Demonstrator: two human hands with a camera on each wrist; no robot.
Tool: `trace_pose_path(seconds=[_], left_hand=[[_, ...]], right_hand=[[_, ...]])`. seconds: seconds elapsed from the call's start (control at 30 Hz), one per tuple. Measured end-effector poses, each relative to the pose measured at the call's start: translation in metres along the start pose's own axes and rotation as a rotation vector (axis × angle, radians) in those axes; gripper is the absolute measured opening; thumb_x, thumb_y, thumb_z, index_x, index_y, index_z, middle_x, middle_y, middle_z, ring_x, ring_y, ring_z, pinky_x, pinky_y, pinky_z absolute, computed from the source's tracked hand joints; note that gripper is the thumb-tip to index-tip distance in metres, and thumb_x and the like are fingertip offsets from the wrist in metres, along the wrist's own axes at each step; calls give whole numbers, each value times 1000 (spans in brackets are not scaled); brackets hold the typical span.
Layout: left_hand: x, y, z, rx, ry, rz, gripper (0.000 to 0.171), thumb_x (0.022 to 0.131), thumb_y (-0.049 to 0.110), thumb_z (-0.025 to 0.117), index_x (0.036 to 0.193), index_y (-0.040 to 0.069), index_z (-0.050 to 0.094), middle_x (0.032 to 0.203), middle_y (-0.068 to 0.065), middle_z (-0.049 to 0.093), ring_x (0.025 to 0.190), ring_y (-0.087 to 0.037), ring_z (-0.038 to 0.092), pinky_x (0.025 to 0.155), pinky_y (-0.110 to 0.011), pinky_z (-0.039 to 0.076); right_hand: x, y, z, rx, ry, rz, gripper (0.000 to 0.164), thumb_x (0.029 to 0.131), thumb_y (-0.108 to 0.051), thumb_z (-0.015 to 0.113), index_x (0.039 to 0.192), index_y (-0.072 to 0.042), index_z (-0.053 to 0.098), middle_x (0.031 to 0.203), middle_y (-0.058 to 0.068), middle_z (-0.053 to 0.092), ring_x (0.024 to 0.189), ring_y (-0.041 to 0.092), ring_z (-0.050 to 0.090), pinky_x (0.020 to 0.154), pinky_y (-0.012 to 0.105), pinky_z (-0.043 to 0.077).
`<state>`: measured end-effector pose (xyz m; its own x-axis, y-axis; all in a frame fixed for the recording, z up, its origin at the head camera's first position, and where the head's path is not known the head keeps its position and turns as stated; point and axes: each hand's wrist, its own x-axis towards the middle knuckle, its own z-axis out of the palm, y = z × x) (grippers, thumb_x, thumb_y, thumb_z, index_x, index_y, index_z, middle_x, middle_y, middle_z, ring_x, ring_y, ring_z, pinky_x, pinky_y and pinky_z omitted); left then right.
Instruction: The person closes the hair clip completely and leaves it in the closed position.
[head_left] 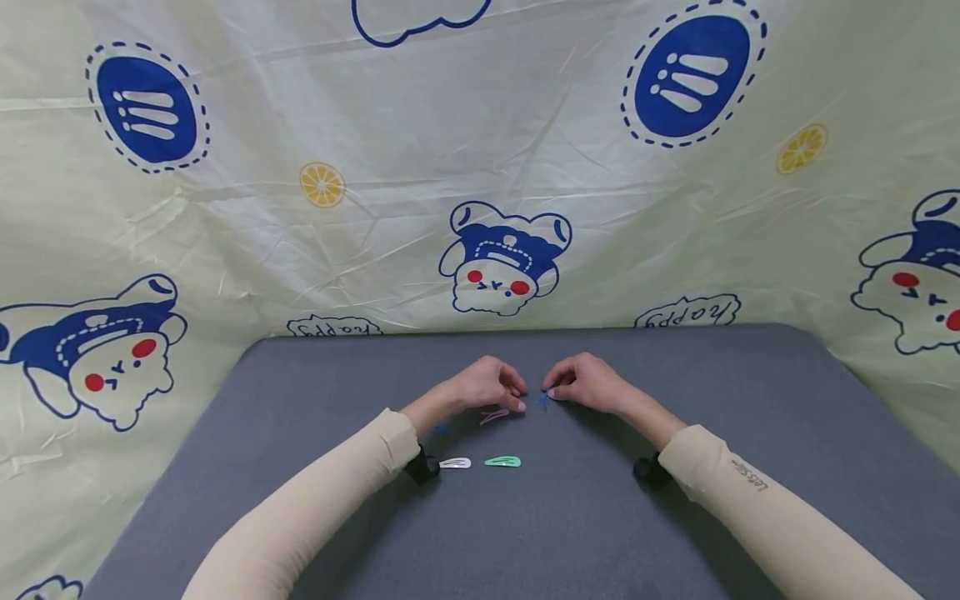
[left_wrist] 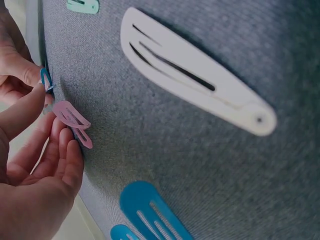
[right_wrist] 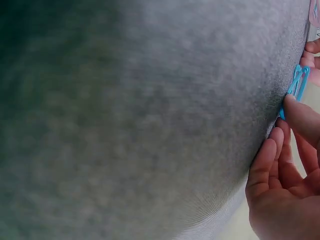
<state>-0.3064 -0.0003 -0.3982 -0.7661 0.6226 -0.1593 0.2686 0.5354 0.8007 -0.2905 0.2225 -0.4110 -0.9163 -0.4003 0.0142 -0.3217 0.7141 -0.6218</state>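
My right hand (head_left: 592, 383) pinches a blue snap hair clip (right_wrist: 299, 80) between thumb and fingertips, low over the grey table; its two leaves are spread apart. Facing it, my left hand (head_left: 483, 385) has its thumb and fingers apart and bent, with no clip between them. Beside the left fingertips lies a pink snap hair clip (left_wrist: 72, 120), sprung open, overlapping them in the left wrist view. Nearer to me, a white hair clip (head_left: 455, 463) and a green hair clip (head_left: 502, 461) lie side by side.
Blue hair clips (left_wrist: 150, 210) lie on the table by my left wrist, partly hidden by the forearm in the head view. A printed cloth (head_left: 405, 250) hangs behind the grey table (head_left: 570, 533). Dark wrist cameras (head_left: 651, 472) sit under both wrists.
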Motion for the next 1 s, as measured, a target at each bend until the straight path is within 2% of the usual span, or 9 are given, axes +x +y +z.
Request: trace_pose_path(seconds=[0.3, 0.47, 0.6, 0.83, 1.0], left_hand=[[-1, 0, 0, -6, 2, -4, 26, 83, 5, 78, 107, -1, 71, 89, -2, 68, 79, -12, 59, 71, -23, 48], [-2, -2, 0, -4, 6, -6, 26, 85, 7, 77, 109, 0, 72, 91, -2, 68, 81, -13, 58, 75, -24, 48], [-3, -4, 0, -9, 36, -2, 23, 86, 8, 76, 107, 2, 73, 91, -1, 68, 83, -15, 58, 78, -27, 48], [-8, -4, -1, 38, 110, 45, 22, 88, 14, 75, 108, 3, 74, 94, 2, 70, 86, -14, 59, 77, -28, 50], [-14, -2, -7, 60, 129, 79, 26, 88, 15, 75, 111, 3, 73, 95, 3, 69, 87, -13, 61, 77, -27, 50]], right_hand=[[-6, -1, -3, -5, 0, -28, 4, 87, -11, 74, 88, -8, 77, 84, -3, 71, 76, 13, 55, 72, 32, 45], [-13, -2, -5, 42, -21, -51, 4, 88, -8, 73, 88, -7, 76, 84, -3, 71, 75, 13, 55, 70, 31, 45], [-17, -3, -5, 69, -30, -45, 4, 89, -9, 72, 89, -9, 76, 85, -3, 70, 77, 15, 55, 71, 32, 46], [-28, -8, -2, 35, 21, -35, 5, 90, -11, 72, 91, -14, 76, 87, -6, 70, 80, 13, 59, 74, 34, 49], [-35, -15, -2, 7, 71, -26, 7, 90, -10, 72, 92, -15, 76, 87, -7, 69, 78, 13, 59, 72, 33, 50]])
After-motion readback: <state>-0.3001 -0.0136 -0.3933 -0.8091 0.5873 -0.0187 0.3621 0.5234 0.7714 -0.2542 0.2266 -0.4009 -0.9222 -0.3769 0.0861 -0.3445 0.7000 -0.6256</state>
